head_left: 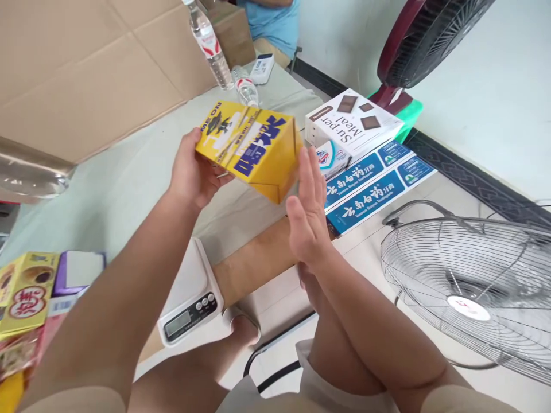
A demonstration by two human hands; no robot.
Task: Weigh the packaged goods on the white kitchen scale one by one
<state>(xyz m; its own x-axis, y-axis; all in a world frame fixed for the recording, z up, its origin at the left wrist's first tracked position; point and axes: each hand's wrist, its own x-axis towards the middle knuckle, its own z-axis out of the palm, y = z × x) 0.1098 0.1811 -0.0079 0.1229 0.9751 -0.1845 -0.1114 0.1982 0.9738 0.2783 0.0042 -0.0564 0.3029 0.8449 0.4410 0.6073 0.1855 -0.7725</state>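
A yellow carton with dark blue lettering (253,140) is held up, tilted, above the table. My left hand (193,169) grips its left end, thumb on the near side and fingers underneath. My right hand (307,209) is open, fingers straight and palm turned toward the carton's right end; whether it touches the carton I cannot tell. Just beyond my right hand lie two blue toothpaste boxes (374,192), a small white box with a red and blue logo (330,159) and a white "Su-per Meal" box (353,123). Below the carton sits a white digital scale (187,269).
A standing water bottle (209,46), a lying bottle (245,86) and a small white box (262,69) are at the back. Packaged goods (32,292) crowd the left. A wire-caged fan (469,287) stands at right, another fan (430,43) behind. A person in blue (273,26) sits beyond.
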